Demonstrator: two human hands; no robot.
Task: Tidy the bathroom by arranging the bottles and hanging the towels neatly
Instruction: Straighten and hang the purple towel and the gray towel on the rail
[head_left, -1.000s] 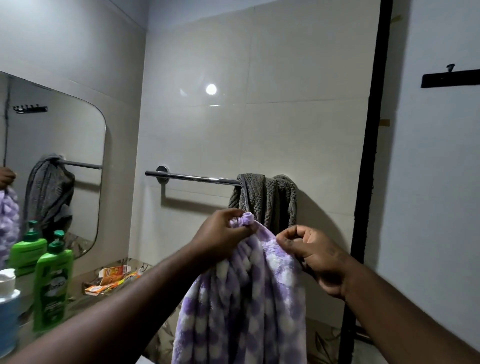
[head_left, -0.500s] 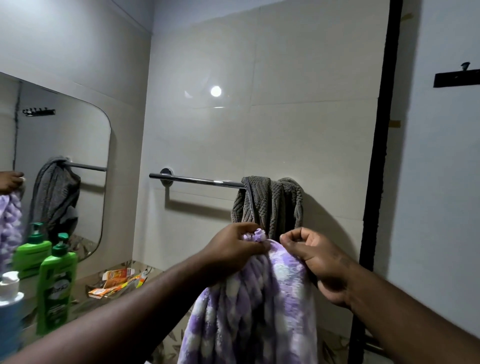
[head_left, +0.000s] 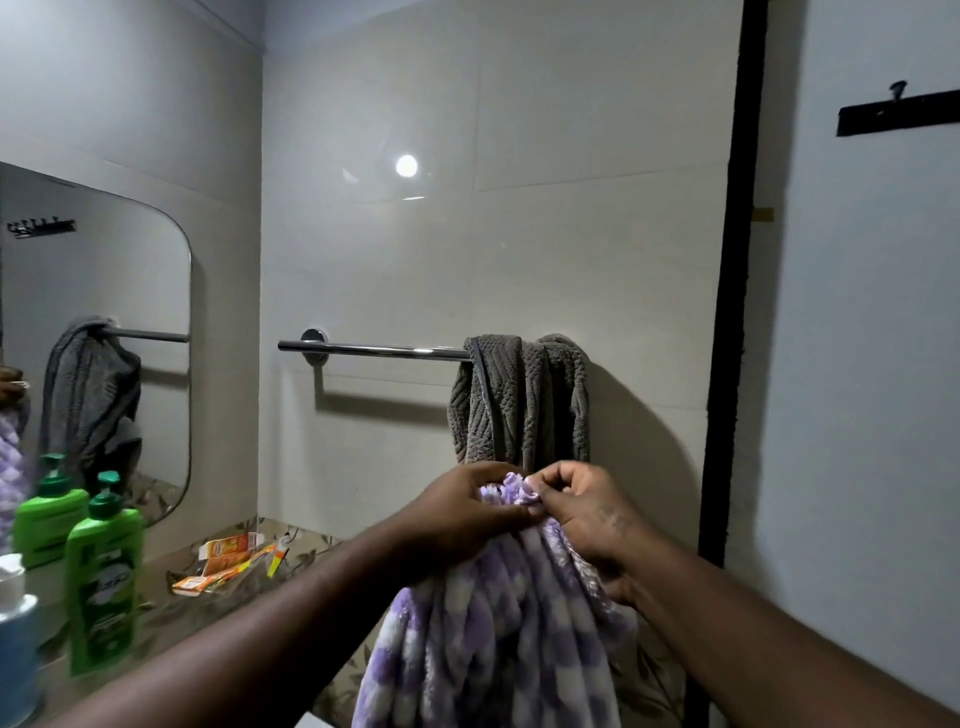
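Observation:
A purple and white checked towel (head_left: 498, 639) hangs bunched from both my hands in the lower middle of the view. My left hand (head_left: 462, 514) grips its gathered top edge. Pressed close against it, my right hand (head_left: 582, 512) pinches the same edge. Just above them a grey ribbed towel (head_left: 522, 397) hangs crumpled at the right end of a chrome towel rail (head_left: 374, 351) on the tiled wall. A green pump bottle (head_left: 104, 577) stands on the counter at the left, with a blue bottle (head_left: 18, 649) in front of it at the frame edge.
A mirror (head_left: 130, 270) on the left wall reflects the grey towel and the bottle. Orange toothpaste boxes (head_left: 223, 561) lie on the patterned counter (head_left: 171, 618). A black vertical frame (head_left: 732, 291) runs down the right, and a black hook strip (head_left: 898, 117) sits on the right wall.
Both hands with the purple towel have dropped lower relative to the rail, and my right hand has closed in against my left on the towel's top edge.

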